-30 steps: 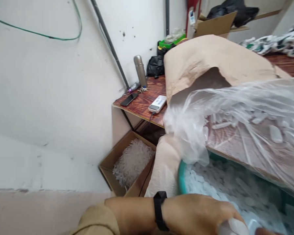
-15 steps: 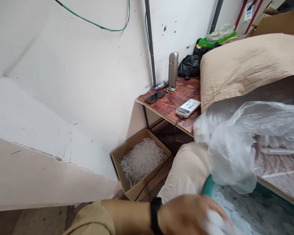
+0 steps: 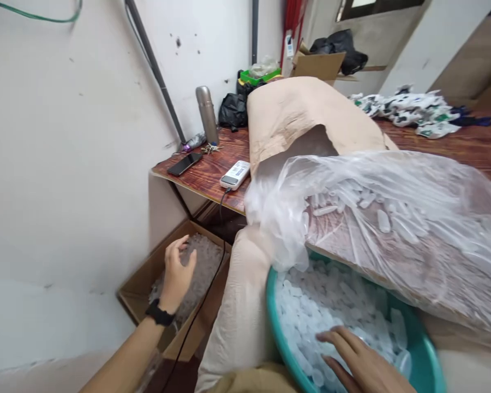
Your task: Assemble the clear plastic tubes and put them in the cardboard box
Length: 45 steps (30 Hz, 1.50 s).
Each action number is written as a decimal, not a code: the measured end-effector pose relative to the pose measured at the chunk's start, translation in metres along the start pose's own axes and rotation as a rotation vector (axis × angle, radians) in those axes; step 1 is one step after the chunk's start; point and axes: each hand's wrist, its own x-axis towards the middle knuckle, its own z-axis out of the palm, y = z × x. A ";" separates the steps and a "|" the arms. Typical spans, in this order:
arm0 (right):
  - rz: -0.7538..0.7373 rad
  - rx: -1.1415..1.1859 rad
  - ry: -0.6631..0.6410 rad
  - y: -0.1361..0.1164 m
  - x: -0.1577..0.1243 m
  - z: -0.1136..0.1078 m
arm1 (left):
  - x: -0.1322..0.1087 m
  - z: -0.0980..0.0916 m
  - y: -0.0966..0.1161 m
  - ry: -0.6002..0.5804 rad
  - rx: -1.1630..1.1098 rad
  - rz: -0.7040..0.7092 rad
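My left hand [image 3: 177, 275], with a black band at the wrist, hovers over a cardboard box [image 3: 137, 303] of small translucent pieces [image 3: 202, 273]. Its thumb and fingers are apart, and nothing shows between them. Over the teal basin [image 3: 275, 316] at the lower right, my right hand [image 3: 358, 360] reaches with spread fingers, at or just above the whitish translucent plastic pieces [image 3: 311, 322]. Nothing is seen held in it. Clear plastic sheeting [image 3: 445, 185] lies on the table beyond the basin, with more translucent tubes [image 3: 325, 210] under or inside it.
On the wooden table [image 3: 239, 144] are a phone [image 3: 185, 164], keys [image 3: 211, 148], a steel flask [image 3: 207, 114], a white power bank [image 3: 234, 175] with a cable, and a large brown paper sack [image 3: 294, 109]. A wall stands at left; white bundles [image 3: 413, 112] lie at back right.
The view has swung right and shows more of the basin. My left hand, earlier blurred near the basin with something white, is now over the box with fingers apart. My right hand has come into view.
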 end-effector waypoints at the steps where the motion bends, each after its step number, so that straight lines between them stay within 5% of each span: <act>1: 0.062 0.001 0.002 -0.003 0.001 0.004 | -0.009 0.006 0.019 -0.064 -0.030 0.071; 2: 0.116 0.019 -0.020 -0.005 0.003 0.009 | -0.020 0.014 0.041 -0.157 -0.065 0.157; 6: 0.174 0.074 -0.101 -0.010 0.014 0.038 | -0.056 0.061 0.133 -0.914 -0.143 0.767; 8: 0.184 0.068 -0.111 -0.011 0.019 0.049 | -0.069 0.098 0.166 -1.114 0.016 0.991; 13: 0.235 0.102 -0.105 -0.010 0.022 0.054 | -0.094 0.189 0.202 -1.294 0.421 1.004; 17: 0.302 0.183 -0.099 -0.011 0.012 0.039 | -0.108 0.221 0.201 -1.299 0.504 0.937; 21: 0.370 0.357 -0.026 -0.008 0.002 0.015 | -0.105 0.216 0.194 -1.308 0.499 0.892; 27: 0.505 0.577 0.303 0.011 -0.016 -0.016 | -0.088 0.165 0.186 -1.304 0.319 0.771; 33: 0.769 0.851 0.576 0.004 -0.022 -0.031 | -0.099 0.118 0.178 -1.378 -0.103 0.406; 39: 0.622 0.767 0.418 -0.015 -0.021 -0.038 | -0.110 0.100 0.173 -1.360 -0.163 0.372; 45: 0.510 0.554 0.323 -0.022 -0.027 -0.038 | -0.115 0.096 0.168 -1.256 -0.027 0.614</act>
